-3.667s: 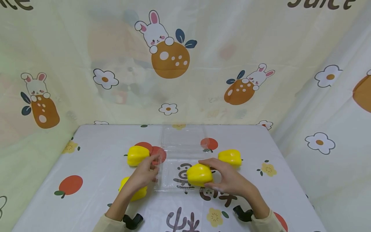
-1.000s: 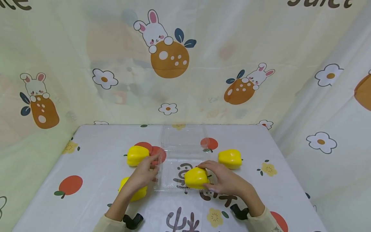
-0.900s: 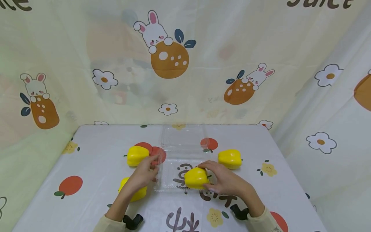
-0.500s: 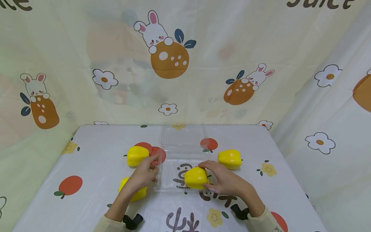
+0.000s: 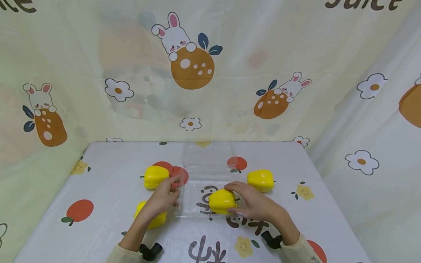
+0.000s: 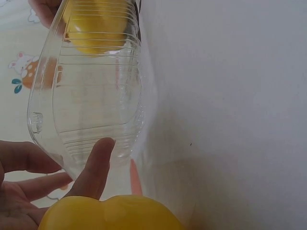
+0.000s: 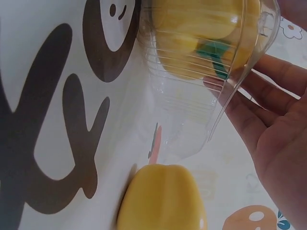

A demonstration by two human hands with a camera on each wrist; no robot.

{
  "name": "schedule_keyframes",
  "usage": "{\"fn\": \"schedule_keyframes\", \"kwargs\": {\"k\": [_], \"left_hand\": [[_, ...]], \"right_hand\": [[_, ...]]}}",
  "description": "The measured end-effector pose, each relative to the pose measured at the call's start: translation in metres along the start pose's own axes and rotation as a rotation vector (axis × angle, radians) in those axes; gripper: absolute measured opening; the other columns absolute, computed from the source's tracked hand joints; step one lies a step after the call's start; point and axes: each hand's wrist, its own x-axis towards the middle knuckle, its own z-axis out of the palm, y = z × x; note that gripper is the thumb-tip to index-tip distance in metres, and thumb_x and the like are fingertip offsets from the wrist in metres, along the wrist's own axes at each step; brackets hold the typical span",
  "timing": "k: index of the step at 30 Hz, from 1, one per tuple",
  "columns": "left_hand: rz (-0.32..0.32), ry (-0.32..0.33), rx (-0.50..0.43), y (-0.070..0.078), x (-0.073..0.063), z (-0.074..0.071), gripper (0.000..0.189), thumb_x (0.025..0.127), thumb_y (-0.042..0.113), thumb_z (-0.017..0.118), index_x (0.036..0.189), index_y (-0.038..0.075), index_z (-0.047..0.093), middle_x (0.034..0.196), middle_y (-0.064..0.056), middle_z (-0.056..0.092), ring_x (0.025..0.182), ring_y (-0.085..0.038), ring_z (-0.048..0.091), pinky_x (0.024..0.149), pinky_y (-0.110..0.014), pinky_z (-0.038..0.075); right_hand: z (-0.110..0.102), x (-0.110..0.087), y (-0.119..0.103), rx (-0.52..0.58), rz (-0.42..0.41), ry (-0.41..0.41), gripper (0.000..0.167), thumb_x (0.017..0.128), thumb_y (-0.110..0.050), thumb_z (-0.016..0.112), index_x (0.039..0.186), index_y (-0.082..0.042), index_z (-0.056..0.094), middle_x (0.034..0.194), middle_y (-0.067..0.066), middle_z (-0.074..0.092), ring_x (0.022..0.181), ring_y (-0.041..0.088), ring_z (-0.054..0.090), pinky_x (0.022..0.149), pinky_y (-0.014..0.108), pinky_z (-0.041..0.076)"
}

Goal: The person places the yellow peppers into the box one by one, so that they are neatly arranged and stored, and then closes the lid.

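Note:
In the head view a clear plastic clamshell box (image 5: 194,199) lies opened, its lid (image 5: 208,155) toward the back. My right hand (image 5: 260,201) holds a glossy yellow bell pepper (image 5: 221,201) at the box's right part, fingers behind it and thumb in front. The pepper's green stem (image 7: 216,52) shows through the ribbed wall in the right wrist view. My left hand (image 5: 164,193) is at the box's left wall, its fingers extended; the left wrist view has the thumb (image 6: 93,170) lying against that wall. A second bell pepper (image 5: 158,219) is partly hidden by my left forearm.
Another yellow bell pepper (image 5: 156,177) lies behind my left hand, and one more (image 5: 260,180) lies behind my right hand. All rest on a white printed tablecloth (image 5: 108,182). A printed curtain (image 5: 230,109) rises at the table's back edge.
Since the earliest frame, the right hand and its bell pepper have shifted slightly left. Over the last half second the right thumb has moved a little left along the pepper. The left hand stays put.

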Motion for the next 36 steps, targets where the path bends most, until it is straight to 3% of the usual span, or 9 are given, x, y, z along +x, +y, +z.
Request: {"fn": "schedule_keyframes", "kwargs": {"k": [13, 21, 26, 31, 36], "left_hand": [[0.0, 0.002, 0.003, 0.0, 0.0, 0.0, 0.061, 0.101, 0.001, 0.064, 0.159, 0.008, 0.047, 0.146, -0.02, 0.057, 0.089, -0.025, 0.064, 0.075, -0.031, 0.066], [-0.001, 0.006, 0.006, 0.0, 0.0, 0.001, 0.061, 0.101, 0.0, 0.064, 0.159, 0.007, 0.048, 0.147, -0.021, 0.056, 0.09, -0.025, 0.063, 0.072, -0.031, 0.066], [0.004, 0.011, 0.001, 0.0, 0.0, 0.0, 0.06, 0.101, 0.0, 0.064, 0.158, 0.007, 0.048, 0.147, -0.02, 0.057, 0.095, -0.024, 0.063, 0.072, -0.031, 0.066], [0.005, 0.008, -0.001, 0.001, -0.001, 0.0, 0.061, 0.101, 0.0, 0.064, 0.159, 0.007, 0.048, 0.146, -0.02, 0.057, 0.092, -0.024, 0.063, 0.072, -0.031, 0.066], [0.001, 0.008, -0.001, 0.001, -0.001, 0.0, 0.061, 0.101, 0.0, 0.064, 0.159, 0.007, 0.048, 0.146, -0.02, 0.057, 0.094, -0.024, 0.063, 0.072, -0.031, 0.066]], "right_hand": [[-0.001, 0.001, -0.002, -0.009, 0.029, -0.017, 0.064, 0.093, -0.035, 0.082, 0.148, -0.014, 0.059, 0.153, 0.002, 0.061, 0.144, 0.03, 0.056, 0.122, 0.057, 0.045], [-0.001, 0.001, -0.001, -0.036, -0.041, -0.002, 0.064, 0.094, -0.029, 0.081, 0.15, -0.008, 0.056, 0.153, 0.006, 0.061, 0.142, 0.031, 0.059, 0.119, 0.054, 0.048], [-0.003, 0.0, -0.003, -0.011, -0.016, 0.002, 0.066, 0.094, -0.028, 0.082, 0.152, -0.012, 0.055, 0.155, 0.003, 0.06, 0.144, 0.029, 0.057, 0.12, 0.054, 0.047], [-0.01, -0.004, -0.004, 0.016, -0.008, 0.05, 0.063, 0.094, -0.029, 0.081, 0.151, -0.019, 0.057, 0.155, -0.001, 0.06, 0.143, 0.028, 0.058, 0.118, 0.055, 0.049], [-0.021, -0.008, 0.003, -0.002, -0.041, 0.137, 0.058, 0.094, -0.025, 0.081, 0.148, -0.018, 0.06, 0.15, 0.002, 0.064, 0.138, 0.03, 0.061, 0.112, 0.055, 0.054]]}}
